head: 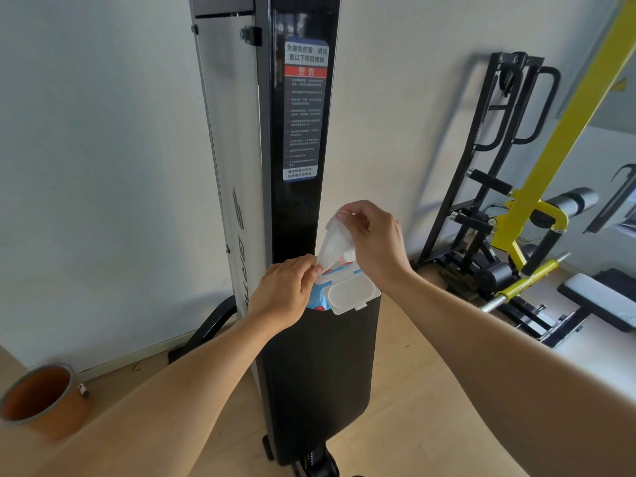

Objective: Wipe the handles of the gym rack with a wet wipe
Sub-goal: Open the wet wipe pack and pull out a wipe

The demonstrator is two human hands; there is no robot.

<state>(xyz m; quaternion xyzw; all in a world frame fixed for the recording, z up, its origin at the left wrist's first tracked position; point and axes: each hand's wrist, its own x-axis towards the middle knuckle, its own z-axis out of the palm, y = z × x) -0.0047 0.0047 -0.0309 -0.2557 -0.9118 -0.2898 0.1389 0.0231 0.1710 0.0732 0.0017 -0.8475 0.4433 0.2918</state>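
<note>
Wet wipe (335,244) white, translucent. Wipe pack (318,299) light blue with red marks, flip lid (351,294) clear-white. Bench pad (316,373) black. Upright column (299,132) glossy black; warning label (304,110) blue, red band, white text. Bucket (41,397) orange, grey rim. Side machine frame (557,146) yellow.

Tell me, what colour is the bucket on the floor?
The bucket is orange with a grey rim, seen in the head view.

2 hands (285,290), 1 wipe (335,242), 1 wipe pack (344,294), 1 bucket (41,397)
</note>
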